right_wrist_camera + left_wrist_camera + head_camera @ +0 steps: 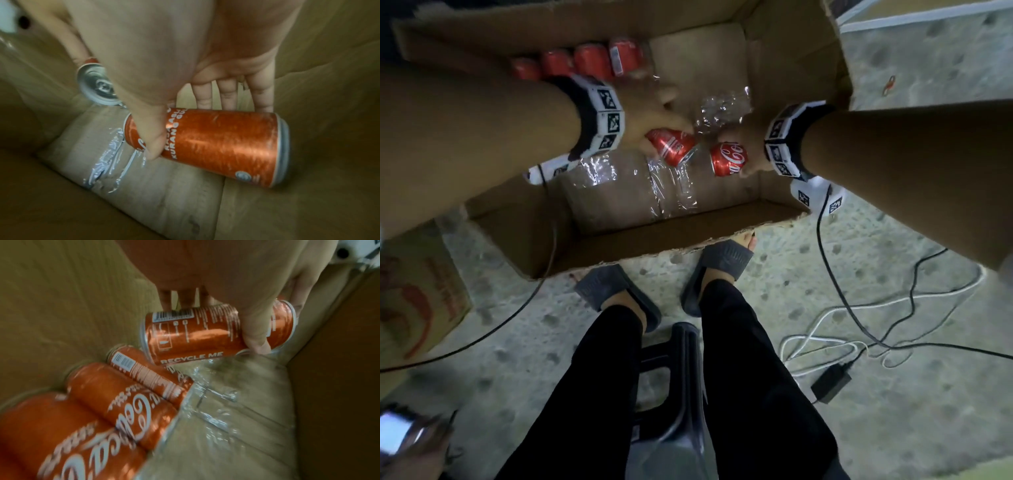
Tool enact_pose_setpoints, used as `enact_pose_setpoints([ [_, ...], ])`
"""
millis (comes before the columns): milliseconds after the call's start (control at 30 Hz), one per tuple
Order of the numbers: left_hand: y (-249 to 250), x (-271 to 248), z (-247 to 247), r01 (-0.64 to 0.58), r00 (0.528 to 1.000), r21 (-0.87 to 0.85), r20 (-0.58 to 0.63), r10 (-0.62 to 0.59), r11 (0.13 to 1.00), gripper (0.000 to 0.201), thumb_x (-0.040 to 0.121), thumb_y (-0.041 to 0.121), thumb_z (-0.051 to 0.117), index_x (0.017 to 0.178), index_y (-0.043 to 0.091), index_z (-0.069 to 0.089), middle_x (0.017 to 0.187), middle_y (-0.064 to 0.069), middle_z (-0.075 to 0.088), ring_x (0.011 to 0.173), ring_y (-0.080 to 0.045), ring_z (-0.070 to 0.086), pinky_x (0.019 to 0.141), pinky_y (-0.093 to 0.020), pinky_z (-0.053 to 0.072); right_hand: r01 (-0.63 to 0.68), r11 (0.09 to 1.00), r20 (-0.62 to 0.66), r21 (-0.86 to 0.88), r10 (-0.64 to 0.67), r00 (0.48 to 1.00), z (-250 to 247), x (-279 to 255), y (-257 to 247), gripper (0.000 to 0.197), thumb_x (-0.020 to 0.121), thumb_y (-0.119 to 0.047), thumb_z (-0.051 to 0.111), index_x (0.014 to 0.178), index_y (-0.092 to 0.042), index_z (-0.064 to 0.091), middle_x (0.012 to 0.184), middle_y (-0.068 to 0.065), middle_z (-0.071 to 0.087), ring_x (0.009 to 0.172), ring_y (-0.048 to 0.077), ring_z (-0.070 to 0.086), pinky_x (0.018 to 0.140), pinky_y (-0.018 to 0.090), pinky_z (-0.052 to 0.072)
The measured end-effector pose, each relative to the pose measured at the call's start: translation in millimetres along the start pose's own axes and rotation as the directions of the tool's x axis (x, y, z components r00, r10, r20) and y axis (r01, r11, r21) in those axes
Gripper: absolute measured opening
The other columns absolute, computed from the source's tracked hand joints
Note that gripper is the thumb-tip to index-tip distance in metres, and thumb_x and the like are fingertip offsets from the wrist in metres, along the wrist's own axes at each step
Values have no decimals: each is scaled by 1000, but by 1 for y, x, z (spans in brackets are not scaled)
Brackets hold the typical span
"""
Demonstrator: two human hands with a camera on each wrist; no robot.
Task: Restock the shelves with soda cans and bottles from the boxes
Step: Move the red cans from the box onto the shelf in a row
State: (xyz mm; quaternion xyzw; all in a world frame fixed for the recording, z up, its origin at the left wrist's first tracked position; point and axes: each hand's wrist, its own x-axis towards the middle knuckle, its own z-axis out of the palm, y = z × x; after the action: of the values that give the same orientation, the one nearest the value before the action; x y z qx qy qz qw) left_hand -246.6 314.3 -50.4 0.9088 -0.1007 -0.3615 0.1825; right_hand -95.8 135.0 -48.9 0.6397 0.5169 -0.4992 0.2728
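Left hand (654,118): wrapped round a glossy red Coca-Cola can (671,146) — inside the cardboard box (796,65).
Right hand (748,144): clamped on a second can (728,159).
Floor of box: crinkled clear shrink-wrap (640,185).

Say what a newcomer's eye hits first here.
Both hands are down in the open cardboard box, each gripping a red cola can: left hand on one can, right hand on another. More cans line the far wall beside loose plastic wrap.
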Motion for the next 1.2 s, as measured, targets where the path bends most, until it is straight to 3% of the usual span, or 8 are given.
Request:
enact_pose_setpoints([
  [100,20,-48,10,128,989,-194,-46,-140,972,80,81,50,77,148,40,34,131,-8,42,110,-34,54,93,-47,50,-24,993,-117,120,38,992,14,-30,-6,89,79,-30,84,151,-30,31,144,14,47,126,38,52,102,50,49],
  [233,60,-102,20,299,936,-490,-17,-352,819,82,82,45,77,149,29,33,149,-9,40,132,-34,44,111,-50,37,-77,964,-230,253,137,964,20,-76,-19,91,77,-39,82,145,-23,25,130,16,58,112,37,61,89,47,55],
  [367,107,-156,28,347,881,-715,28,-471,607,72,85,30,79,140,18,34,121,-5,55,105,-24,56,92,-37,45,-60,871,-251,487,205,946,28,-123,-43,85,78,-42,79,141,-24,26,119,8,61,102,32,64,83,40,57],
  [433,132,-177,27,365,850,-770,48,-524,522,72,85,29,79,140,14,36,120,-7,57,106,-25,57,93,-39,45,-19,782,-249,623,221,943,32,-149,-58,81,77,-40,81,139,-32,30,116,0,58,99,24,61,77,32,54],
  [567,177,-219,20,319,795,-862,17,-607,394,81,65,58,70,131,16,49,107,-8,65,97,-27,63,90,-36,50,30,707,-241,707,202,949,44,-204,-93,80,77,-46,78,140,-36,29,117,1,66,97,22,66,86,36,58],
  [667,204,-243,-1,327,743,-892,37,-669,313,61,76,50,81,123,23,53,99,2,67,89,-17,64,83,-28,48,49,656,-273,753,244,930,49,-246,-116,67,74,-59,77,127,-31,45,105,-1,70,93,21,68,83,35,57],
  [900,258,-317,-104,222,724,-913,-80,-685,342,50,80,48,79,120,35,51,93,19,65,80,14,58,68,1,39,144,644,-406,751,279,870,13,-373,-150,67,69,-74,74,117,-33,50,89,-8,70,86,18,67,82,33,54],
  [1200,313,-450,-299,59,621,-857,-370,-691,512,54,79,51,78,121,29,52,95,17,68,84,7,64,74,-12,48,363,623,-633,693,285,720,-109,-559,-159,62,70,-51,85,119,-30,53,84,-12,68,74,5,65,69,23,52],
])
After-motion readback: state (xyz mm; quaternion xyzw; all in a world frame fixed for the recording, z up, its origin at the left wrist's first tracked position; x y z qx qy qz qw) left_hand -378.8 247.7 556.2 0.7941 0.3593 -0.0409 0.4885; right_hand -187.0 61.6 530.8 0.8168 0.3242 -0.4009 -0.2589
